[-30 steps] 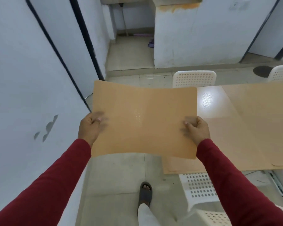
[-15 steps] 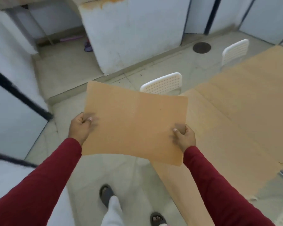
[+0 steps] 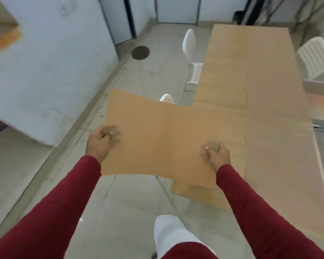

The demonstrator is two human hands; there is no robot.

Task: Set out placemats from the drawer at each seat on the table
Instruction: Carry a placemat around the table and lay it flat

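Note:
I hold a tan rectangular placemat (image 3: pixel 157 139) flat in the air in front of me. My left hand (image 3: pixel 99 143) pinches its left edge and my right hand (image 3: pixel 216 154) pinches its right edge, thumbs on top. The placemat's right part hangs over the near left corner of the long tan table (image 3: pixel 266 90), which runs away from me on the right. Other tan placemats lie on the table; their edges are faint against its surface.
A white chair (image 3: pixel 190 53) stands at the table's left side, and another white chair's top (image 3: pixel 166 99) peeks above the placemat. A third white chair (image 3: pixel 316 57) is at the far right. A white wall block (image 3: pixel 45 71) stands left. The tiled floor holds a round drain (image 3: pixel 140 52).
The view has swung right along the table. The placemat, still held by both hands, now overlaps the table's near corner. More of the table's length and its chairs show.

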